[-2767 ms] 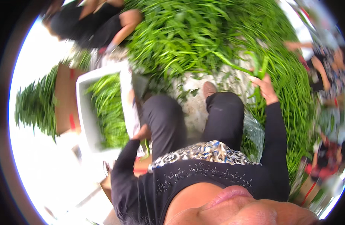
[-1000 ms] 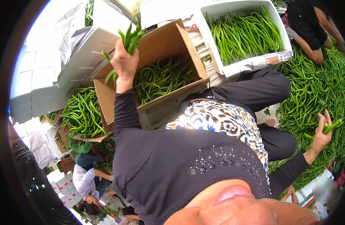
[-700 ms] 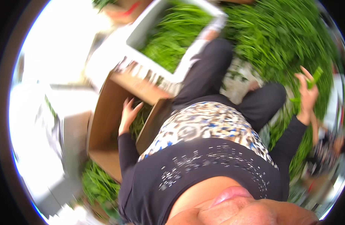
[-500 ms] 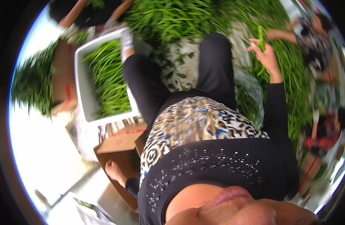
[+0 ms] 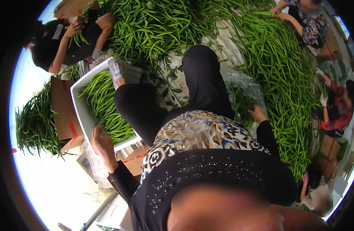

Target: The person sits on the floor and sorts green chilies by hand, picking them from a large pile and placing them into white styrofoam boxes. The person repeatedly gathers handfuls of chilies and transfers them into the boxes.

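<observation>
My left hand (image 5: 102, 141) hovers at the near rim of a white crate (image 5: 80, 111) filled with long green peppers (image 5: 104, 104). Its fingers are loosely bent and nothing shows in it. My right hand (image 5: 257, 114) reaches down by my right knee into a crumpled clear plastic bag (image 5: 244, 90) with peppers in it. Those fingers are hidden among the peppers. A big heap of green peppers (image 5: 284, 77) spreads across the ground in front and to the right. My legs in black trousers stretch forward between the crate and the heap.
An open cardboard box (image 5: 63, 111) and a bundle of peppers (image 5: 34, 123) lie left of the crate. More cardboard (image 5: 132, 163) sits under my left arm. Other people sort peppers at top left (image 5: 65, 38), top right (image 5: 304, 19), right (image 5: 338, 109) and lower right (image 5: 319, 196).
The view swung round from the cardboard boxes back to the heap. My left hand rose from the box to the crate's rim. My right hand, earlier raised with a pepper, dropped to the plastic bag.
</observation>
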Demonstrator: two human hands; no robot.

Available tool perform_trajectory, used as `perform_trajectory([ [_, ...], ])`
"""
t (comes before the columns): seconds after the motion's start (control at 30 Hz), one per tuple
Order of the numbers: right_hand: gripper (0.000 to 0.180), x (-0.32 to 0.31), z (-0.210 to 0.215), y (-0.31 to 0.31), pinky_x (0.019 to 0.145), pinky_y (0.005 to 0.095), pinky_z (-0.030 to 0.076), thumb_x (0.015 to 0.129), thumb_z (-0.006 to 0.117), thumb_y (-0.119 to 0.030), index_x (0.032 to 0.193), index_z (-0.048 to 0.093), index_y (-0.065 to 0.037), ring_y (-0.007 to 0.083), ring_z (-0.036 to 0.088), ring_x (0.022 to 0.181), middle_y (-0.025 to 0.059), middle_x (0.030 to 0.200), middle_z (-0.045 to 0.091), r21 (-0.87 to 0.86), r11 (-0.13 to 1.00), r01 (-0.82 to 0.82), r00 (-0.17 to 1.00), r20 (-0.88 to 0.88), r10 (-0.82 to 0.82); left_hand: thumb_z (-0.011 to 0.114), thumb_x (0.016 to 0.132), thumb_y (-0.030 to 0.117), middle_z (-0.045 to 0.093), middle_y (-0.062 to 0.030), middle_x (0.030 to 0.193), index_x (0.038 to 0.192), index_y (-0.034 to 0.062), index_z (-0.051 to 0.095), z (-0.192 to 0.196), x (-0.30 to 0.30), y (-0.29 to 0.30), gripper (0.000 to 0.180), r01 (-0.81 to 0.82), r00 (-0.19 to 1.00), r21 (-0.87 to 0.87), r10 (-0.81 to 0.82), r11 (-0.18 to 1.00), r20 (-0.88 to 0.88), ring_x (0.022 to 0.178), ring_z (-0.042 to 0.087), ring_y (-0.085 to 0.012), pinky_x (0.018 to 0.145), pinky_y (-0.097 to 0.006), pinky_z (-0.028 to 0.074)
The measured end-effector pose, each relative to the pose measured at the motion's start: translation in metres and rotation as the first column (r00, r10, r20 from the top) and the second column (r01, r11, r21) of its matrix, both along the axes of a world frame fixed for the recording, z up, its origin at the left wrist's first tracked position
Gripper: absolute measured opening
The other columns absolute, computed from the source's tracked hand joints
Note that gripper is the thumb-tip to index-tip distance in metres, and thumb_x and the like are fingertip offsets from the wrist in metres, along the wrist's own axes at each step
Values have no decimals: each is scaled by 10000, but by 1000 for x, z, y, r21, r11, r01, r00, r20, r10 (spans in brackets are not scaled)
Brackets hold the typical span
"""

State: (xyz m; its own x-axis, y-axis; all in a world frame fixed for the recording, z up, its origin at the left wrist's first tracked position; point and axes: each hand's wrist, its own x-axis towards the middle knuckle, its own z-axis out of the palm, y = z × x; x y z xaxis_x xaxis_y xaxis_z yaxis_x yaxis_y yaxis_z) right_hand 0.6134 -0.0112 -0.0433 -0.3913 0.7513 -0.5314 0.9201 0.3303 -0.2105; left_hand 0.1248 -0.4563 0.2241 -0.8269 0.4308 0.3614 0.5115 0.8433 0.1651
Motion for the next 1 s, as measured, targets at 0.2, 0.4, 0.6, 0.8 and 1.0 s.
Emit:
perform_trajectory([
  [0.2,197,-65,71,38,690,403,532,875,585,-77,987,633,77,300,657,734,200,859,664,-160,986,44,965,-249,-84,600,817,64,651,-112,866,895,50,639,-2,-27,93,88,246,951,80,-256,966,175,785,633,-311,678,-361,501],
  [0.4,346,-180,91,119,573,363,475,970,495,-236,819,651,32,243,581,497,119,570,597,-23,992,-123,913,-394,104,624,822,166,658,-121,854,896,47,640,-34,-77,200,142,515,728,108,-500,850,469,778,634,-325,671,-395,502],
  [0.6,263,-368,32,163,715,402,493,906,563,-209,998,613,32,311,641,822,165,867,666,51,832,-553,695,-522,494,590,800,179,664,-158,902,932,30,633,-196,-155,291,203,693,544,-150,-376,705,750,873,632,-358,756,-430,502],
  [0.8,321,-515,-63,140,901,429,438,880,564,-154,1168,559,-14,339,535,1063,178,1138,564,-175,460,-870,489,-410,770,591,772,94,523,-184,1233,1086,40,567,-356,-152,344,319,786,505,-191,-433,588,747,1155,500,-337,870,-426,476],
  [1.0,644,-549,-149,87,1103,431,282,833,567,-38,1428,325,-79,350,180,1396,167,1509,195,15,391,-920,384,-155,910,531,844,94,279,-202,1464,1410,68,314,-435,-125,348,606,719,641,-191,-531,668,554,1364,260,-365,1101,-444,266],
])
